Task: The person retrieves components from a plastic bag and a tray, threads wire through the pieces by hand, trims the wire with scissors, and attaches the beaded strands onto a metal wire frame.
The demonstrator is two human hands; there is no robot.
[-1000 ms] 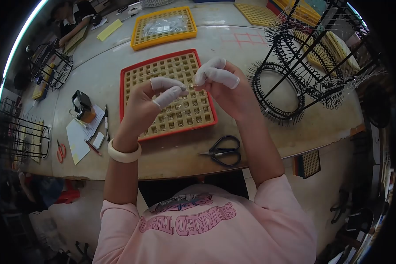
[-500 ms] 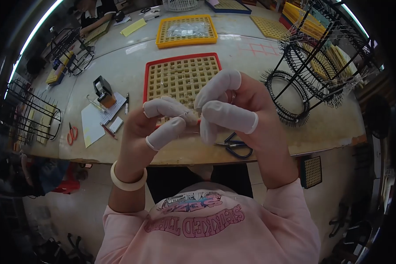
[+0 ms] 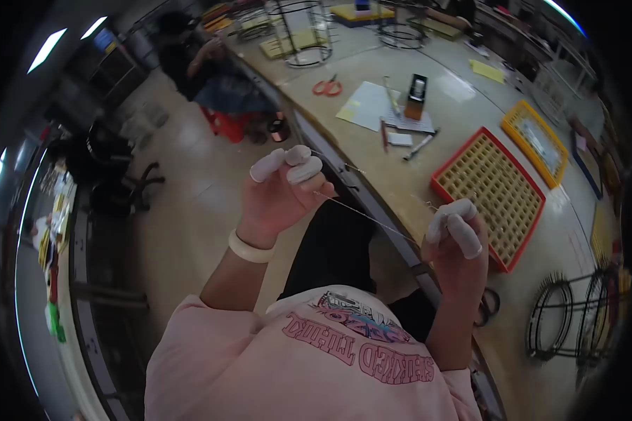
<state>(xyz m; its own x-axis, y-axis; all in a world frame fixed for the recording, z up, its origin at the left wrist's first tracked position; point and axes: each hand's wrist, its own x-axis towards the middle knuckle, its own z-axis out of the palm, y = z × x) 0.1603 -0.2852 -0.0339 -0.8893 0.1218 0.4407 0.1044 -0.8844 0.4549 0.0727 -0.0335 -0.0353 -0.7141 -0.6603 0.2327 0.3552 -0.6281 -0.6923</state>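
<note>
A thin, shiny chain [image 3: 369, 218] runs slanting down to the right between my hands, in front of the table edge. My left hand [image 3: 279, 193] is raised over the floor beside the table, its white-covered fingers bent and closed on one end. My right hand [image 3: 461, 242], also in white finger covers, pinches the other end near the table edge. Just beyond it lies a red-rimmed tray [image 3: 458, 154] with a grid of small square cells. Dark-handled scissors [image 3: 491, 307] are partly hidden behind my right forearm.
On the table are orange-handled scissors [image 3: 326, 88], paper [image 3: 361, 105], a tape dispenser [image 3: 416, 98], a pen [image 3: 421, 144] and a yellow tray [image 3: 538, 144]. A black wire rack [image 3: 551, 319] stands at right. A person [image 3: 225, 91] sits at upper left.
My view has swung left, so the tray now appears at right. My hands, close together before, have moved wide apart with the chain stretched between them.
</note>
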